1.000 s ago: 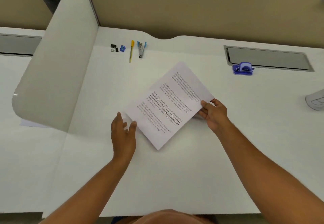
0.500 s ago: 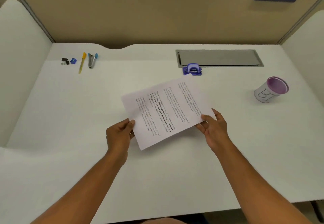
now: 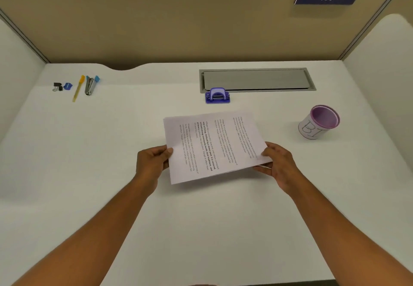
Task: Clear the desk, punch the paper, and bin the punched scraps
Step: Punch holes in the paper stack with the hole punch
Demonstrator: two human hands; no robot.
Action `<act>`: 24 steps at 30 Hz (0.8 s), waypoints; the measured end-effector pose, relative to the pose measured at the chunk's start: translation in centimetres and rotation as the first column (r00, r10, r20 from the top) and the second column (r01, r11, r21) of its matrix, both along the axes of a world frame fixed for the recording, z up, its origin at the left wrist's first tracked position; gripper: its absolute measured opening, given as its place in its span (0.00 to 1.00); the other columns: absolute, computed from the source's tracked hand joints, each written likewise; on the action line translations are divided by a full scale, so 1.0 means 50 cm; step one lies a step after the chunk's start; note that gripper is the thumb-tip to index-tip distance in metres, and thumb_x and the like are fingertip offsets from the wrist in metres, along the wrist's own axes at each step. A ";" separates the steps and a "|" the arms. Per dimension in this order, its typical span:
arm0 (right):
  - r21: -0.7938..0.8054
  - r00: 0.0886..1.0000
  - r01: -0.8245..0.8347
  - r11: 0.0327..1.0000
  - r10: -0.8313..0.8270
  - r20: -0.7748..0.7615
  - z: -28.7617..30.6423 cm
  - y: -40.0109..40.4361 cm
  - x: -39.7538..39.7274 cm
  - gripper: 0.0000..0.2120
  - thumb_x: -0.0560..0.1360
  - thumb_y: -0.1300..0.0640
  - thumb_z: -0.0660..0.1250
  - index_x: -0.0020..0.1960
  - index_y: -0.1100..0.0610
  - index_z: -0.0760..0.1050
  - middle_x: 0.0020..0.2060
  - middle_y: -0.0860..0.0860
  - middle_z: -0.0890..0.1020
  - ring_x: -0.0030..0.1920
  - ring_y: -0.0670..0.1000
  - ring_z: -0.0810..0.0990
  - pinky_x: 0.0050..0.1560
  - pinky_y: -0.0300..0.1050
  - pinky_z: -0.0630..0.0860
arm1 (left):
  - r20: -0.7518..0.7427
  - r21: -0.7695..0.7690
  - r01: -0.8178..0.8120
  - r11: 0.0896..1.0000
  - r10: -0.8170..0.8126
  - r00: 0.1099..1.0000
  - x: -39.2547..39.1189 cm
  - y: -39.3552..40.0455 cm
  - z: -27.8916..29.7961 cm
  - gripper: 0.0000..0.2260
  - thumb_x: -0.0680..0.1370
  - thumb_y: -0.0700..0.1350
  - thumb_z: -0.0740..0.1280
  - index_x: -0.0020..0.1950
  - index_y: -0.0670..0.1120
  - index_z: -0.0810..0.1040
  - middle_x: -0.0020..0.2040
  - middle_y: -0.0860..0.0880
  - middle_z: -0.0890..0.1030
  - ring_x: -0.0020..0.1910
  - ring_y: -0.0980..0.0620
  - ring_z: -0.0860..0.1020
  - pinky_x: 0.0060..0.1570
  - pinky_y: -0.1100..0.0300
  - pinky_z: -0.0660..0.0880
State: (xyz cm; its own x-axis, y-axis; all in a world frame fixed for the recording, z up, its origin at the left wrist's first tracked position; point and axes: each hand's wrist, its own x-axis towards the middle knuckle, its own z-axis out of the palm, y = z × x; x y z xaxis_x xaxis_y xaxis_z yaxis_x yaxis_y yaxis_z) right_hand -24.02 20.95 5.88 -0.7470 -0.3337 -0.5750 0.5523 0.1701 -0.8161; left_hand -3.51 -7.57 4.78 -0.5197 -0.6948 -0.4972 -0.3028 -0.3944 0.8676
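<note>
Right now we are holding the paper (image 3: 212, 147) in the middle of the frame, lifted just above the worktop (image 3: 134, 173). Our left hand (image 3: 152, 162) is pinching its left edge and our right hand (image 3: 277, 162) is pinching its lower right corner, so both grips are closed on the sheet. The purple hole punch (image 3: 217, 96) is sitting just beyond it, and the cup (image 3: 318, 122) marked as a bin is waiting at centre right. Stationery (image 3: 77, 86) is lying grouped at upper left. We are judging that clearing looks done, while punching and binning scraps remain.
</note>
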 end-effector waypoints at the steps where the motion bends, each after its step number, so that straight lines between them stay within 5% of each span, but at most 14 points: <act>1: 0.013 1.000 0.006 1.000 -0.006 0.011 -0.003 -0.004 -0.011 0.17 0.80 0.62 0.67 0.68 0.56 0.77 0.59 0.59 0.85 0.57 0.61 0.85 0.55 0.59 0.85 | 0.004 0.002 0.014 1.000 -0.014 1.000 -0.008 -0.005 -0.005 0.11 0.82 0.36 0.72 0.63 0.37 0.85 0.57 0.43 0.88 0.54 0.43 0.88 0.55 0.52 0.84; 5: 0.068 0.999 -0.004 0.998 0.008 -0.050 -0.004 -0.017 -0.047 0.17 0.79 0.58 0.72 0.68 0.54 0.79 0.58 0.53 0.87 0.55 0.54 0.86 0.50 0.50 0.83 | -0.004 0.032 0.078 0.996 -0.078 0.997 -0.039 -0.031 -0.022 0.08 0.81 0.36 0.72 0.60 0.38 0.86 0.54 0.43 0.89 0.49 0.47 0.89 0.44 0.61 0.85; 12: 0.186 0.984 0.047 0.981 -0.013 -0.178 -0.031 -0.051 -0.100 0.16 0.78 0.61 0.73 0.65 0.56 0.82 0.51 0.51 0.89 0.54 0.54 0.87 0.62 0.53 0.82 | 0.013 0.051 0.096 0.994 -0.097 0.995 -0.111 -0.066 -0.059 0.10 0.80 0.37 0.74 0.61 0.36 0.86 0.53 0.42 0.89 0.50 0.44 0.89 0.47 0.58 0.86; 24: 0.270 0.979 0.109 0.957 -0.056 -0.197 -0.077 -0.112 -0.201 0.15 0.77 0.59 0.74 0.64 0.55 0.82 0.51 0.47 0.87 0.50 0.49 0.86 0.55 0.48 0.82 | 0.084 0.033 0.077 0.997 -0.079 0.993 -0.235 -0.129 -0.096 0.01 0.79 0.39 0.76 0.48 0.44 0.87 0.43 0.48 0.90 0.41 0.48 0.90 0.37 0.59 0.85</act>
State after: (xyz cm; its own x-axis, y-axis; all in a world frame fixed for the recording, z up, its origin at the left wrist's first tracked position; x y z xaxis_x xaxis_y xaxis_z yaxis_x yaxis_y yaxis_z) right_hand -34.07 15.36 2.04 -0.8672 -0.1129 -0.4850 0.4177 0.3651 -0.8320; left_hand -15.28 -14.01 -0.04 -0.5263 -0.6381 -0.5620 -0.4061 -0.3921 0.8254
